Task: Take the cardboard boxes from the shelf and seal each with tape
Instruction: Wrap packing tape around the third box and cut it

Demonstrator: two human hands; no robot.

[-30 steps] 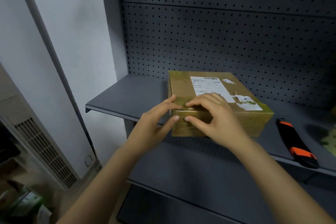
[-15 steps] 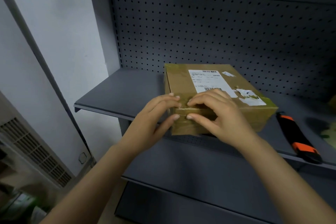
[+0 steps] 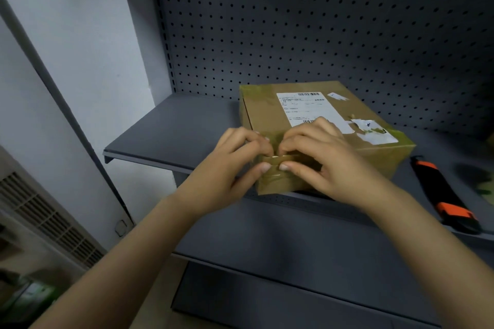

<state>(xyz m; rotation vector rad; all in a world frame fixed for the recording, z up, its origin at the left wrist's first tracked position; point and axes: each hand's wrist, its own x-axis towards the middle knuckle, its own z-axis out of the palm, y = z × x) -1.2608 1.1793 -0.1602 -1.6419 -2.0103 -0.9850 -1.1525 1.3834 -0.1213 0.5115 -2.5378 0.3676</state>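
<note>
1. Closest to me, my two bare arms reach up and forward from the bottom of the view.
2. Under them is a lower grey metal shelf [image 3: 294,243].
3. My left hand [image 3: 235,165] has its fingers curled. Its thumb and fingers pinch a strip of shiny brown tape [image 3: 278,161] at the near top edge of the box.
4. My right hand [image 3: 328,165] is just beside it, fingers curled too, and pinches the same strip. The two thumb tips are very close together.
5. The strip lies over the near edge of a flat brown cardboard box [image 3: 267,112] and runs down its front side.
6. The box sits on the upper grey metal shelf [image 3: 171,136], right at the front edge, with its top closed.
7. A white paper label with black bar codes [image 3: 307,107] is stuck on top of the box. My right fingers cover its near part.
8. To the right of the box, apart from it, a long black and orange cutter [image 3: 443,195] lies on the same shelf.
9. Farthest back stands a dark grey back panel full of small holes [image 3: 294,35], with a white wall [image 3: 80,35] to its left.
</note>
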